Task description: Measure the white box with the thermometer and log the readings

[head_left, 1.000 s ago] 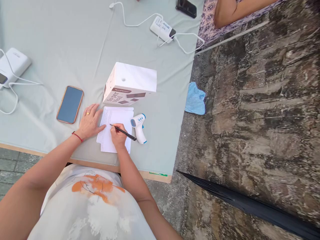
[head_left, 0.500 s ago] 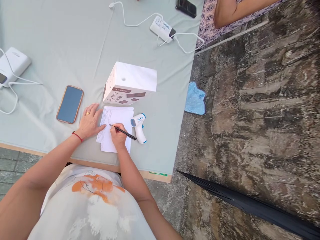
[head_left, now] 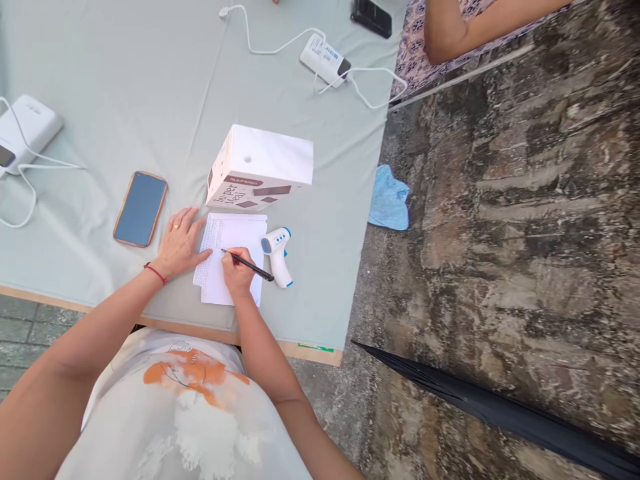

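Observation:
My right hand (head_left: 237, 272) is closed around a black pen (head_left: 257, 269), its tip on a sheet of white paper (head_left: 217, 292). Handwritten lines fill the left part of the sheets. My left hand (head_left: 180, 245) lies flat with fingers apart, its thumb on the paper's left edge and the rest on the cloth. Just right of the paper lies a white and blue infrared thermometer (head_left: 278, 256). Behind the paper stands a white box (head_left: 273, 155) printed "Super Meal". A phone (head_left: 141, 209) in an orange-edged case lies to the left of my left hand.
White power banks (head_left: 37, 123) with cables lie at the left and upper right of the cloth-covered table (head_left: 125, 73). A black phone (head_left: 371, 17) is at the far edge. Another person's arm (head_left: 450, 33) shows top right. A folded black umbrella (head_left: 480, 403) slants over the stone ground.
The pen tip and right hand have shifted very slightly to the right on the paper. The other person's arm at top right has moved a little. My left hand stays put.

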`<state>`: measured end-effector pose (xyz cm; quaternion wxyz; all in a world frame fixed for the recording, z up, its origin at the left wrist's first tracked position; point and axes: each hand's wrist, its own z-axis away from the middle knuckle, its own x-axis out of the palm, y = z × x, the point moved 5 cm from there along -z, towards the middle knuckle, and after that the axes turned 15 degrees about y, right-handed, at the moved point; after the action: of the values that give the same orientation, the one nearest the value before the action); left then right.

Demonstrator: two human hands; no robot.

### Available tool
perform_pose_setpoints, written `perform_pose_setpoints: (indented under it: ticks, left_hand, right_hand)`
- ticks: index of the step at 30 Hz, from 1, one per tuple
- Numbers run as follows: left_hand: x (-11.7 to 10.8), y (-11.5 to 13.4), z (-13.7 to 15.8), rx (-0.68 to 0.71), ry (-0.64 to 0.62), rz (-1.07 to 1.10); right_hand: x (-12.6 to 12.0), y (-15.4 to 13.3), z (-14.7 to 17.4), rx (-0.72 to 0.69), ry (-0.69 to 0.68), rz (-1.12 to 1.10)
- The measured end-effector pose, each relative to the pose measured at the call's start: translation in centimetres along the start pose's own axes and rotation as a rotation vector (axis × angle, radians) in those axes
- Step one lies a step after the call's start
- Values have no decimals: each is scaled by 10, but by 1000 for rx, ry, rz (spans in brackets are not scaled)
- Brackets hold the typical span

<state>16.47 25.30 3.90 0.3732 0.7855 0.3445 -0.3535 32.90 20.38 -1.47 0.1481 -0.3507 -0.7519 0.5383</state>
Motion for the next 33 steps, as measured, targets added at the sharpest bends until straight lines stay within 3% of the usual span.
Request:
perform_pose_setpoints:
  ticks: [3,7,12,14,16,18,21,23,26,28,30,33]
  left_hand:
    - [1,-2,2,-8,-1,5]
    - [1,-12,-3,-37,41,100]
    - [5,-38,-46,-94,133,227]
    - [9,-46,-70,-95,106,238]
    - [12,-50,-89,-96,70,263]
    - [12,-51,-100,-94,60,296]
    - [9,-51,-103,-72,118,294]
    - [7,-51,-100,-64,189,282]
    - [6,-51,-97,-57,248,270]
    - [7,-52,-96,-61,252,249]
    - [8,-52,-96,-68,249,226]
    - [7,-51,-96,-65,245,199]
  right_hand:
    - [-6,-5,-3,-108,2,-5]
    - [-13,-8,-11,-390,-65,117]
    - [-10,0,-18,-562,-257,360]
    - [-17,0,-23,-573,-226,399]
    - [-34,5,-35,-498,-71,480]
    - [-52,18,-50,-320,27,599]
    - [-65,39,-64,-42,-43,623]
    - [-67,39,-69,68,-35,463]
    - [-52,18,-68,160,8,48]
    - [-29,1,-61,256,-91,-176]
    - [-5,-15,-53,328,-160,-294]
    - [18,-26,-47,394,-144,-333]
